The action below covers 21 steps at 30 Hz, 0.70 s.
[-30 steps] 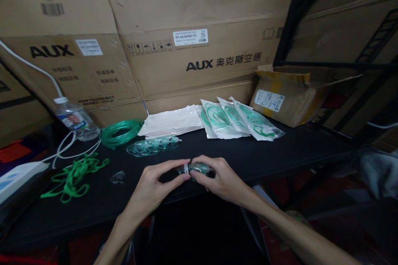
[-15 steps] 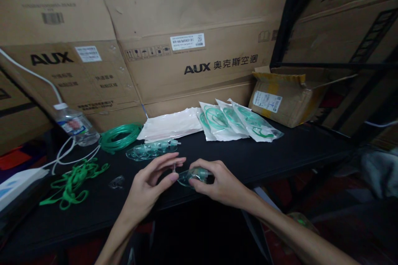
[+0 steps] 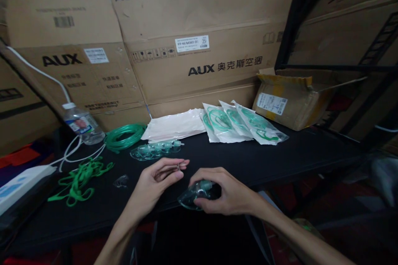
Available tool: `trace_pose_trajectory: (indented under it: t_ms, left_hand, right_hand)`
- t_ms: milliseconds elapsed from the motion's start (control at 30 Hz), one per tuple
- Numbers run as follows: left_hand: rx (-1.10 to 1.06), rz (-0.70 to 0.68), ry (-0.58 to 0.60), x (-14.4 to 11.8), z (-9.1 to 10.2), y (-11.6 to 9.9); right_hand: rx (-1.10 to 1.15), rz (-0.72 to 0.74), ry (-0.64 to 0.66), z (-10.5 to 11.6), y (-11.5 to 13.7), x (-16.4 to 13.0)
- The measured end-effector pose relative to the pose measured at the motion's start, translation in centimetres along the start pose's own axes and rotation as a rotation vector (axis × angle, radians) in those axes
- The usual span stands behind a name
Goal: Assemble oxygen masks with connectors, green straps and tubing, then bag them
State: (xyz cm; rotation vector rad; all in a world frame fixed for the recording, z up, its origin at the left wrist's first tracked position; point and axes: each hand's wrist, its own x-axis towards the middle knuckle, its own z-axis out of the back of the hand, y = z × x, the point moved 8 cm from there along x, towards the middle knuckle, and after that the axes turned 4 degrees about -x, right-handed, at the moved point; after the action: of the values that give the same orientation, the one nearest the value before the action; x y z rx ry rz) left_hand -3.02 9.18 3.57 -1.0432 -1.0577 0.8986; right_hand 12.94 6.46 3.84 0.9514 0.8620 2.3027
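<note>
Right hand [image 3: 225, 194] closed in a firm grip around a clear green-tinted mask [image 3: 194, 193], thumb beneath and fingers curled over the top, held at the near edge of the black counter [image 3: 280, 153]. Left hand [image 3: 157, 178] just beside it, not touching the mask, thumb and fingertips pinched on a small thin piece [image 3: 178, 167] too small to identify. Beyond the hands, a row of loose clear masks [image 3: 154, 150] lying flat on the counter. Left of these, a coil of green tubing [image 3: 124, 136] and, nearer the front, a tangle of green straps [image 3: 79, 178]; a small clear part [image 3: 121, 181] between the straps and the left hand. At the far left, a plastic water bottle [image 3: 82, 124] lying tilted, white cables [image 3: 74, 153] beneath it, and a white device [image 3: 21, 182] at the edge. Toward the rear centre, a stack of flat white pouches [image 3: 177, 126], with three sealed packs [image 3: 242, 124] containing green tubing fanned out to the right. Open small carton [image 3: 289, 99] at the right rear. Large printed cardboard boxes [image 3: 199, 37] standing behind the counter; black rack frame [image 3: 295, 16] at the right.
</note>
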Motion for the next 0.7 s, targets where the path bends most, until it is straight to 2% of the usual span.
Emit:
trace_pose_trajectory:
  t_ms: [167,267,367,500,600,700]
  left_hand:
    - [0.246,-0.077,0.037,-0.2,-0.6,-0.6]
    - [0.500,-0.147,0.008,-0.7,0.2,-1.6]
    - [0.648,-0.184,-0.078,-1.6,2.8,-2.1]
    - [0.779,-0.205,-0.163,-3.3,7.5,-1.9]
    - [0.908,-0.190,-0.182,-4.5,10.6,-1.1]
    - [1.005,-0.126,-0.164,-5.2,12.5,0.0]
  right_hand:
    - [-0.028,-0.049,0.016,-0.2,-0.3,-0.2]
    - [-0.041,-0.066,0.027,-0.3,-0.3,-0.2]
    - [-0.043,-0.075,0.036,-0.4,-0.3,-0.1]
    - [-0.038,-0.069,0.032,-0.3,-0.4,0.0]
    - [-0.023,-0.068,0.031,-0.3,-0.4,-0.1]
    - [-0.022,-0.076,0.038,-0.4,-0.4,-0.1]
